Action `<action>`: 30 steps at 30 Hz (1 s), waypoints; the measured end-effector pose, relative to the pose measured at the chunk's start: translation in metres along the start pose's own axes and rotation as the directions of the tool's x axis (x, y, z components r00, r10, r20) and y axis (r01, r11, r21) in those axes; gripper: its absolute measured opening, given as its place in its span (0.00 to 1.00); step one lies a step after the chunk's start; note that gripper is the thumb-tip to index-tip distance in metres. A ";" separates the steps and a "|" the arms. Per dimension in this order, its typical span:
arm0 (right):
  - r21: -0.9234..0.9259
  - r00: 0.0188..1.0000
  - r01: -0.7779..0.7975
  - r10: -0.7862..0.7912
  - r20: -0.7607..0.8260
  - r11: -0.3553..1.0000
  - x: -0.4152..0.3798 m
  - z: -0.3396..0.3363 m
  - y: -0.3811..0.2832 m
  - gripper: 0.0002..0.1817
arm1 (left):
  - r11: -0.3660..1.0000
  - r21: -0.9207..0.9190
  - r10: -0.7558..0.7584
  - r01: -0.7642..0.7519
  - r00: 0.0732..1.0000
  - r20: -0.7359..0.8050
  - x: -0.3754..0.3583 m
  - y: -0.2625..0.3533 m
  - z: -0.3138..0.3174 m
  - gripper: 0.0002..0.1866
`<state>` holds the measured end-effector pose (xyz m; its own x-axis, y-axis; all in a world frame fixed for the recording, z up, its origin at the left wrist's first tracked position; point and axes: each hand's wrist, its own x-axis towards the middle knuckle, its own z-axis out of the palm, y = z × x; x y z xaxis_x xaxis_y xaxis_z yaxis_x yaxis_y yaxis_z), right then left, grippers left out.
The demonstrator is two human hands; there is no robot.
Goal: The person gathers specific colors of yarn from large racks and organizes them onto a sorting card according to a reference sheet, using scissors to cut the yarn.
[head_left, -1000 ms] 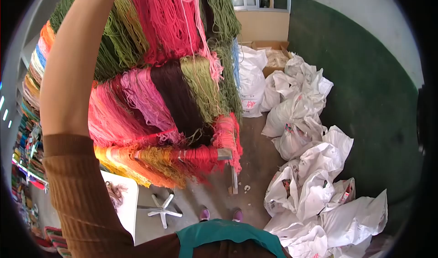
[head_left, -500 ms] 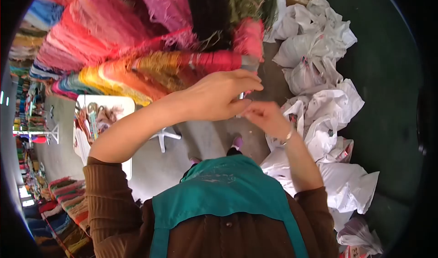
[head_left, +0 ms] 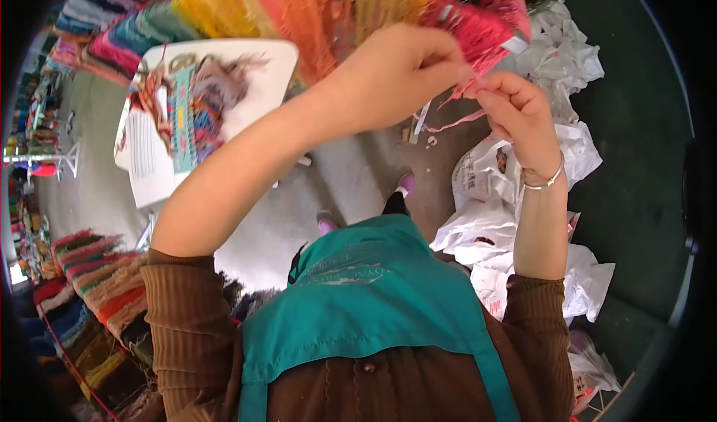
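My left hand point(head_left: 403, 75) and my right hand point(head_left: 519, 116) come together in front of a rack of hanging yarn, their fingertips meeting. Pink thread point(head_left: 459, 121) trails down and left from between them, pinched in the fingers of my right hand. The fingers of my left hand are curled closed at the same spot; what they hold is partly hidden, though pink strands show right beside them. Just behind the hands hangs a bright pink skein point(head_left: 478, 30) with a pale tag point(head_left: 515, 45) at its end.
Orange and yellow skeins point(head_left: 224, 7) hang along the far side. On the left, a white table point(head_left: 265, 63) carries a teal card of coloured threads point(head_left: 181, 116) and a printed sheet point(head_left: 146, 153). White plastic bags point(head_left: 478, 172) line the right. More yarn point(head_left: 112, 287) hangs at lower left.
My view has shifted, bringing the white table further into sight. Both hands now appear higher and further right, and pink thread shows between them.
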<state>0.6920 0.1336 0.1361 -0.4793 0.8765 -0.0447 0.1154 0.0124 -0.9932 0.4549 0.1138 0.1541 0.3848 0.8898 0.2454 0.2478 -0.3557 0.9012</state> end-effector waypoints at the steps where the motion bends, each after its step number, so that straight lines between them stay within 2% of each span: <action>1: 0.021 0.998 0.021 -0.022 0.059 1.000 0.000 0.016 0.003 0.06 | 1.000 -0.001 0.006 -0.006 1.000 -0.011 -0.013 0.002 -0.007 0.10; 2: 0.045 0.992 0.041 -0.046 0.116 0.998 -0.002 0.033 0.005 0.06 | 1.000 0.001 0.012 -0.012 1.000 -0.022 -0.025 0.004 -0.014 0.10; 4: 0.095 0.996 0.021 -0.029 0.089 0.995 -0.007 0.068 0.007 0.07 | 1.000 -0.001 -0.024 0.024 0.999 -0.041 -0.049 0.009 -0.026 0.10; 7: 0.148 0.985 -0.012 -0.014 0.170 0.989 -0.007 0.098 0.008 0.07 | 0.997 0.056 0.061 -0.054 0.989 -0.136 -0.075 0.012 -0.046 0.12; 9: 0.142 0.985 -0.030 0.005 0.174 0.989 -0.006 0.116 0.015 0.10 | 0.955 0.288 0.093 -0.070 0.993 -0.068 -0.091 0.013 -0.063 0.12; 10: 0.133 0.983 -0.038 0.012 0.186 0.990 -0.004 0.125 0.022 0.10 | 0.957 0.282 0.089 -0.063 0.993 -0.082 -0.099 0.012 -0.068 0.12; 12: -0.146 0.941 0.221 -0.171 0.293 0.964 0.005 0.138 0.035 0.22 | 0.912 0.400 0.090 -0.092 0.996 0.024 -0.113 0.009 -0.081 0.11; 13: -0.313 0.948 -0.043 0.137 0.287 0.949 0.006 0.140 0.017 0.38 | 0.927 0.362 0.102 -0.103 0.995 0.022 -0.121 0.005 -0.083 0.11; 14: -0.317 0.944 -0.040 0.140 0.300 0.948 0.011 0.150 0.016 0.38 | 0.927 0.363 0.097 -0.093 0.995 0.009 -0.128 0.001 -0.086 0.11; 16: 0.052 0.928 0.180 -0.187 0.323 0.982 0.023 0.180 0.017 0.48 | 0.902 0.422 0.087 -0.095 0.995 0.038 -0.140 -0.010 -0.089 0.11; 17: 0.214 0.907 0.162 -0.231 0.352 0.963 0.028 0.196 0.014 0.55 | 0.877 0.479 0.051 -0.049 0.999 0.009 -0.145 -0.019 -0.089 0.10; 19: 0.336 0.882 0.059 -0.207 0.424 0.940 0.038 0.221 0.019 0.59 | 0.892 0.451 -0.028 0.032 0.999 -0.017 -0.155 -0.029 -0.096 0.10; 20: 0.356 0.904 0.037 -0.183 0.387 0.934 0.045 0.233 0.027 0.60 | 0.901 0.422 -0.094 0.098 0.995 -0.031 -0.160 -0.032 -0.102 0.10; 21: 0.296 0.909 0.018 -0.139 0.393 0.955 0.054 0.245 0.027 0.60 | 0.926 0.363 -0.068 0.106 0.991 -0.117 -0.170 -0.039 -0.107 0.08; 22: 0.235 0.916 -0.005 -0.090 0.392 0.972 0.062 0.256 0.027 0.60 | 0.916 0.381 -0.082 0.125 0.988 -0.128 -0.181 -0.043 -0.113 0.08; 23: 0.275 0.915 0.037 -0.143 0.378 0.961 0.069 0.272 0.037 0.56 | 0.918 0.342 -0.106 0.198 0.957 -0.269 -0.193 -0.047 -0.118 0.06; 24: 0.129 0.905 0.043 -0.093 0.415 0.991 0.077 0.279 0.038 0.53 | 0.920 0.291 -0.129 0.261 0.905 -0.405 -0.204 -0.053 -0.122 0.04; 25: -0.024 0.895 0.053 -0.037 0.444 0.998 0.081 0.286 0.040 0.50 | 0.932 0.195 -0.190 0.305 0.870 -0.455 -0.217 -0.063 -0.124 0.04; 26: 0.053 0.907 0.038 -0.057 0.417 0.998 0.082 0.301 0.048 0.44 | 0.914 0.112 -0.290 0.389 0.821 -0.492 -0.228 -0.069 -0.125 0.05; 27: -0.018 0.887 0.040 -0.027 0.460 0.999 0.086 0.307 0.048 0.42 | 0.885 0.024 -0.386 0.465 0.761 -0.522 -0.239 -0.077 -0.127 0.06; 28: -0.088 0.866 0.046 0.004 0.499 0.995 0.090 0.313 0.049 0.40 | 0.893 -0.048 -0.400 0.448 0.740 -0.541 -0.252 -0.092 -0.125 0.07; 29: -0.101 0.866 0.079 -0.019 0.500 0.992 0.091 0.321 0.051 0.32 | 0.887 -0.049 -0.406 0.459 0.725 -0.556 -0.259 -0.101 -0.122 0.07; 30: -0.093 0.856 0.078 -0.018 0.517 0.993 0.093 0.329 0.056 0.32 | 0.857 -0.286 -0.513 0.429 0.656 -0.554 -0.267 -0.107 -0.120 0.09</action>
<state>0.3671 0.0576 0.0406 -0.8621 0.5011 -0.0756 0.1586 0.1252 -0.9794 0.2186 -0.0513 0.0354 -0.3677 0.9242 -0.1031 0.1234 0.1584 0.9796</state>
